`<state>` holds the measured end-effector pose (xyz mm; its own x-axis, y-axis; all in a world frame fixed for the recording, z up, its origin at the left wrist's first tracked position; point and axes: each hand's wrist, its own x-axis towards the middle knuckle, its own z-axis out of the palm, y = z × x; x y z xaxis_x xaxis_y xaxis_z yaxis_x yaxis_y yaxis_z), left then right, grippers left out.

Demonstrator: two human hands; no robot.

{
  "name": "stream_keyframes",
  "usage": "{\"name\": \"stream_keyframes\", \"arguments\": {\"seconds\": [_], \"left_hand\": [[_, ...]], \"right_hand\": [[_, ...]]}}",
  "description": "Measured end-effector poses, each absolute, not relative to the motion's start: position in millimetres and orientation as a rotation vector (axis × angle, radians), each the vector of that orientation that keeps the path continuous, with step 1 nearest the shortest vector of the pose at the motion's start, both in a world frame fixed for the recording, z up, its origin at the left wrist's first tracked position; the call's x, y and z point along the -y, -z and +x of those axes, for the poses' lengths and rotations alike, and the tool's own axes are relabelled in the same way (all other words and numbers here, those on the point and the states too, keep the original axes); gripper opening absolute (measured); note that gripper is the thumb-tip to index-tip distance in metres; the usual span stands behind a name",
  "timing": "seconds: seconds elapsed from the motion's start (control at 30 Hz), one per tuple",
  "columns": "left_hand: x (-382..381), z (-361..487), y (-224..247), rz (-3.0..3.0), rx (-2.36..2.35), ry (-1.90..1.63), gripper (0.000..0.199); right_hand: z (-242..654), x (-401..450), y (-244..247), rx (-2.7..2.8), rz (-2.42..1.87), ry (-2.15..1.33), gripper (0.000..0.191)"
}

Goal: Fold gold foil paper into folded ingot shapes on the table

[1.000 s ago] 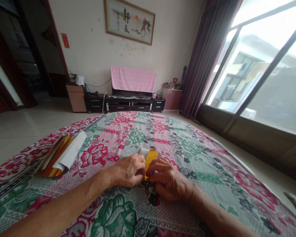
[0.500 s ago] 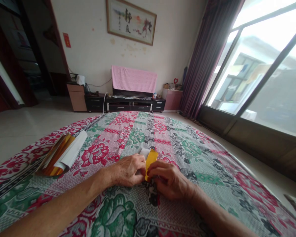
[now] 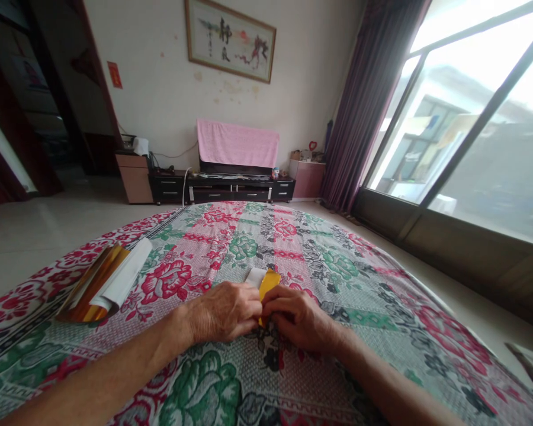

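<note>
A small piece of gold paper [image 3: 270, 281], with a white face [image 3: 254, 276] showing on its left, is between my two hands just above the flowered tablecloth [image 3: 213, 384]. My left hand [image 3: 231, 310] grips its left side with the fingers curled in. On the other side, my right hand [image 3: 297, 316] pinches the gold part between thumb and fingers. The fingers cover the lower part of the paper. Off to the left lies a loose roll of gold and white paper sheets [image 3: 106, 284].
The cloth covers a round table. Beyond it stand a low black cabinet [image 3: 222, 194] and a screen under a pink cloth [image 3: 237, 142]. A purple curtain [image 3: 364, 106] and a large window [image 3: 462, 118] are on the right.
Both hands have drawn closer together over the gold paper, and the fingers cover more of it. The view has shifted slightly.
</note>
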<state>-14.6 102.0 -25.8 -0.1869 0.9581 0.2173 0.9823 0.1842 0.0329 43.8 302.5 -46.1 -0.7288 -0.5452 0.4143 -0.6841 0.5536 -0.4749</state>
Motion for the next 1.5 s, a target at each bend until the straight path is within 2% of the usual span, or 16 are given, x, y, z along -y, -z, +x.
{"name": "stream_keyframes", "arguments": {"seconds": [0.13,0.37,0.8,1.0,1.5], "left_hand": [[-104,-11,28,-1.886,2.171,0.062,0.016],[-103,-13,33,-1.868,2.098,0.018,0.013],[-101,-17,38,-1.861,2.210,0.421,0.013],[-97,-28,38,-1.954,2.276,0.793,0.031],[-94,-34,36,-1.993,2.330,0.924,0.030]], "right_hand": [[46,-301,47,2.528,1.056,-0.911,0.033],[48,-301,46,2.524,1.083,-0.887,0.029],[48,-299,48,2.561,1.090,-0.690,0.017],[49,-298,46,2.592,1.075,-0.691,0.016],[48,-285,48,2.573,0.784,-0.894,0.011]]}}
